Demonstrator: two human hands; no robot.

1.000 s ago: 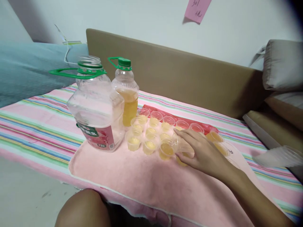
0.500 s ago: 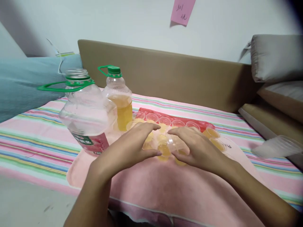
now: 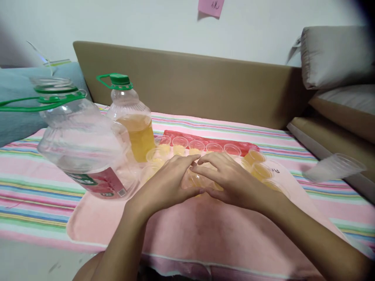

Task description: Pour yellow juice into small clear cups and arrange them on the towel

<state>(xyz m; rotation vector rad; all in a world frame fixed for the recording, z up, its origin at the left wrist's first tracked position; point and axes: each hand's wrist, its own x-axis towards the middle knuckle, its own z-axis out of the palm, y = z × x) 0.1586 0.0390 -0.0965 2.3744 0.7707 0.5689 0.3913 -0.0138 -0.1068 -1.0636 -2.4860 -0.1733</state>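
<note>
I see my left hand [image 3: 168, 183] and right hand [image 3: 234, 180] curved, grip indeterminate; the flimsy clear cup [image 3: 195, 178] likely flexes, favouring below-rim support.

soft indoor light w/ blurry shadows on pink mat [image 3: 181, 238], edges stretched, top-rt corner dark.

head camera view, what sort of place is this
Probably a bedroom or dorm-like sleeping area: there is a striped sheet on a bed-like surface, a padded tan headboard against the wall, and pillows stacked at the right.
</note>
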